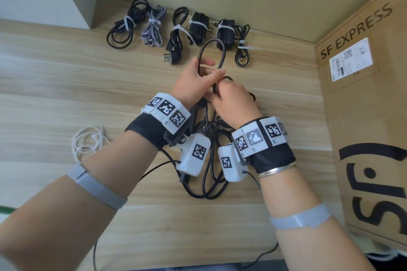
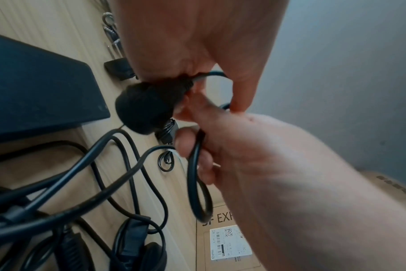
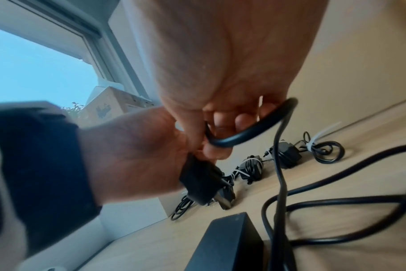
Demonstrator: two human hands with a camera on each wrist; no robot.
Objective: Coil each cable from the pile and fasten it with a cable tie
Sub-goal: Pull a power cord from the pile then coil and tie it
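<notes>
Black cable (image 1: 211, 55) gripped by both hands (image 1: 217, 92); five tied bundles (image 1: 176, 28) lie beyond.

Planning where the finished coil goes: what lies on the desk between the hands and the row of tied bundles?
Bare wood desk in the head view; only the raised black cable loop, held by both hands, overlaps the tied bundles.

Wood-grain table (image 1: 66, 94), matt rubbery cable (image 1: 221, 55)

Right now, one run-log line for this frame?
stage: coiling | left hand: holds black cable loop and plug | right hand: grips same cable | tied bundles: row at table's far edge | cable ties: left
</notes>
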